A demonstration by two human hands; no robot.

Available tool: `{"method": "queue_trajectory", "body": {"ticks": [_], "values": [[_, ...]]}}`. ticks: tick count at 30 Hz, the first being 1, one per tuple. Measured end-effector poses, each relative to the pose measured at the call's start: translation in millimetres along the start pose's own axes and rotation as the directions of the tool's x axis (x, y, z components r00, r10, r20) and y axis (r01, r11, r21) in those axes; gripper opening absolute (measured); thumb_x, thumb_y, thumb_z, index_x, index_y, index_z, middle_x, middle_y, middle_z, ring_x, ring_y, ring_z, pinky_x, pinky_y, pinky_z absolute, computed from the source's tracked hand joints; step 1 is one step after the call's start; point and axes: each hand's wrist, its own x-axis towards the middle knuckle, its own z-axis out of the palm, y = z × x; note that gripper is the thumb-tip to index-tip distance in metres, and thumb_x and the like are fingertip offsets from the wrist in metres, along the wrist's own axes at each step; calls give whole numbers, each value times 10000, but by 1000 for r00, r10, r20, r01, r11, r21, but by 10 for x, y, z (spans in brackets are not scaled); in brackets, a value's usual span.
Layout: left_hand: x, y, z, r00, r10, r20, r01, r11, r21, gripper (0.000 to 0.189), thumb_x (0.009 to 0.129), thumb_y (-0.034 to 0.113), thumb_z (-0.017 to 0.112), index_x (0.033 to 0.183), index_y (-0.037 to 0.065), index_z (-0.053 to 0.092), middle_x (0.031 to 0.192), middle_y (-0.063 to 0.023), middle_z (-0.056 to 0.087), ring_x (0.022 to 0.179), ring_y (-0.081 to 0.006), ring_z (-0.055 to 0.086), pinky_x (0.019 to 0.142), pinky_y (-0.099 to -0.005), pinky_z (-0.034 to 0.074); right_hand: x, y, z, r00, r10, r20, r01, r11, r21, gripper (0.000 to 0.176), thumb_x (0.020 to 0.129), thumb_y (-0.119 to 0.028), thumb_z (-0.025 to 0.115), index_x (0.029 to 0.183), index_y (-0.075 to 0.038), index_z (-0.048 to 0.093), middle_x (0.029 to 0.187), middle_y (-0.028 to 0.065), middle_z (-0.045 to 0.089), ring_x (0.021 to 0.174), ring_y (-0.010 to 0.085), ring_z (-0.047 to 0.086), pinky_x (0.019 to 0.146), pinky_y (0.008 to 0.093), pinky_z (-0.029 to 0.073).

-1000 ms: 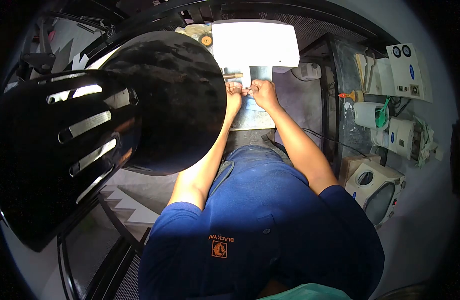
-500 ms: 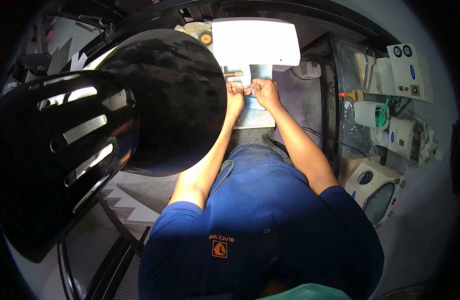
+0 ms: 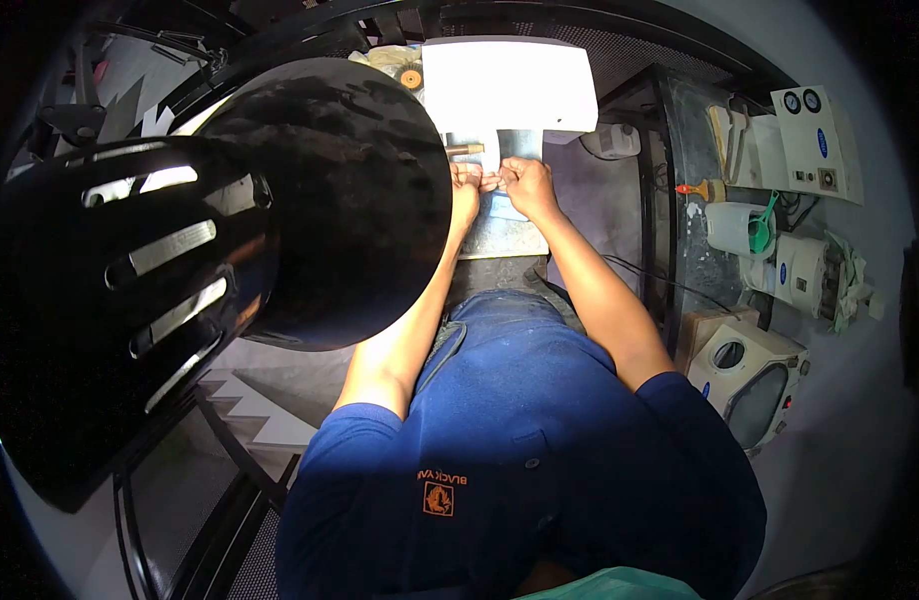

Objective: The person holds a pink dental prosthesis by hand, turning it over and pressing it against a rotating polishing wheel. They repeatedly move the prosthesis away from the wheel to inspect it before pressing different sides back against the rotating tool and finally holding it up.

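Note:
My left hand (image 3: 466,192) and my right hand (image 3: 527,187) meet fingertip to fingertip over the narrow work surface (image 3: 500,240). The fingers of both are bent and pressed together. Whatever lies between them is too small to make out. Just beyond the fingers is the white front part of a bright white machine (image 3: 510,85). A brass-coloured tip (image 3: 467,149) points in from the left, above my left hand. Part of my left hand and forearm is hidden behind the big black lamp shade (image 3: 340,205).
On the right-hand bench stand a white unit with gauges (image 3: 818,145), a brush (image 3: 702,189), a container (image 3: 730,227) with a green scoop (image 3: 763,228), and a white machine with a window (image 3: 752,385). An orange-centred wheel (image 3: 411,77) lies beyond the lamp.
My hands stay together at nearly the same spot, with only a slight shift of the fingers. The view has moved very slightly.

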Motion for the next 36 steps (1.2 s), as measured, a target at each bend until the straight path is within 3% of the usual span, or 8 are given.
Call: {"method": "queue_trajectory", "body": {"ticks": [5, 8, 10, 12, 17, 22, 24, 36], "values": [[-81, -105, 25, 989, 145, 25, -140, 981, -135, 50, 904, -38, 432, 910, -77, 462, 854, -226, 617, 770, -275, 655, 719, -349, 560, -120, -79, -63, 989, -115, -91, 112, 993, -39, 158, 794, -96, 593, 896, 3, 663, 849, 174, 656, 764, 307, 652, 719, 364, 504], [-77, -105, 51, 991, 133, 7, -131, 983, -130, 43, 908, -39, 428, 902, -72, 455, 851, -229, 615, 778, -275, 652, 723, -359, 562, -108, -59, -58, 990, -112, -83, 109, 993, -41, 159, 798, -99, 591, 896, 3, 663, 856, 173, 658, 775, 310, 650, 720, 355, 504], [-46, -57, 49, 999, 42, -6, -43, 990, -132, 43, 905, -40, 426, 903, -71, 455, 855, -231, 616, 768, -280, 655, 715, -352, 563, -42, -14, -35, 991, -108, -79, 103, 993, -61, 158, 797, -101, 592, 890, 7, 660, 846, 173, 658, 775, 312, 648, 715, 346, 504], [-25, -2, 29, 1000, 12, -9, -13, 995, -94, 47, 903, -38, 426, 904, -72, 457, 854, -232, 617, 758, -283, 656, 707, -347, 564, 21, 65, -3, 996, 78, 52, -78, 997, 0, 145, 790, -87, 596, 881, 10, 654, 808, 168, 660, 744, 287, 655, 682, 321, 499], [-25, 29, 33, 1000, -1, -14, 0, 1000, -31, 58, 894, -37, 421, 908, -76, 462, 846, -235, 621, 730, -294, 660, 686, -338, 566, 32, 195, 83, 999, 37, -17, -34, 992, 124, 129, 779, -61, 606, 878, 10, 649, 767, 159, 658, 699, 231, 657, 649, 306, 492], [-86, 49, 90, 999, -49, -23, 45, 987, -157, 55, 878, -56, 425, 912, -79, 461, 843, -237, 621, 748, -297, 660, 686, -343, 567, -3, -57, -80, 997, 81, 16, -82, 994, 69, 125, 794, -56, 605, 894, 3, 652, 777, 160, 661, 706, 215, 660, 656, 310, 494], [-103, 73, 105, 998, -52, -25, 46, 980, -191, 55, 877, -56, 426, 915, -79, 459, 840, -237, 621, 751, -299, 660, 687, -344, 568, 12, -60, -76, 1000, -6, -20, 7, 998, 62, 122, 808, -57, 601, 902, 2, 652, 780, 158, 663, 707, 210, 661, 649, 311, 499], [-56, 53, 97, 996, -82, -34, 75, 983, -166, 52, 876, -53, 426, 912, -79, 452, 841, -239, 616, 733, -292, 657, 679, -343, 569, 63, -50, -62, 994, 98, 57, -102, 991, 86, 104, 807, -34, 587, 876, 14, 648, 786, 138, 671, 715, 192, 656, 662, 306, 500]]}}
